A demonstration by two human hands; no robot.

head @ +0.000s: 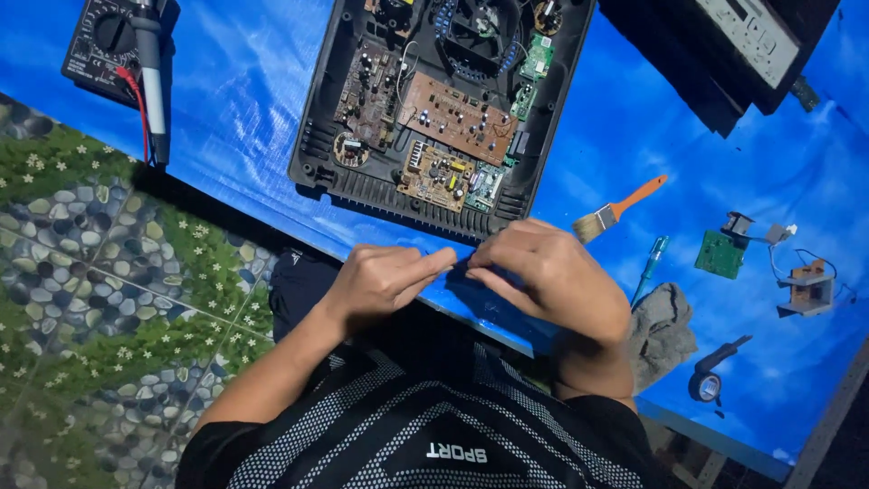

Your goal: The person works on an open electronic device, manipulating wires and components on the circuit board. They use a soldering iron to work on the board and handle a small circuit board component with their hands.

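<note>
My left hand [385,276] and my right hand [539,267] meet fingertip to fingertip over the near edge of a blue sheet [634,136]. Both pinch something small and dark between them; I cannot tell what it is. Just beyond the hands lies an opened black device case [317,145] with several circuit boards [457,118] and a fan inside.
A multimeter [113,41] with a probe lies at the far left. A paintbrush [615,213], a teal pen-like tool [652,263], a grey cloth [661,330], a tape roll [706,385], a small green board [720,254] and a black cover [742,45] lie to the right. Pebble-pattern floor is on the left.
</note>
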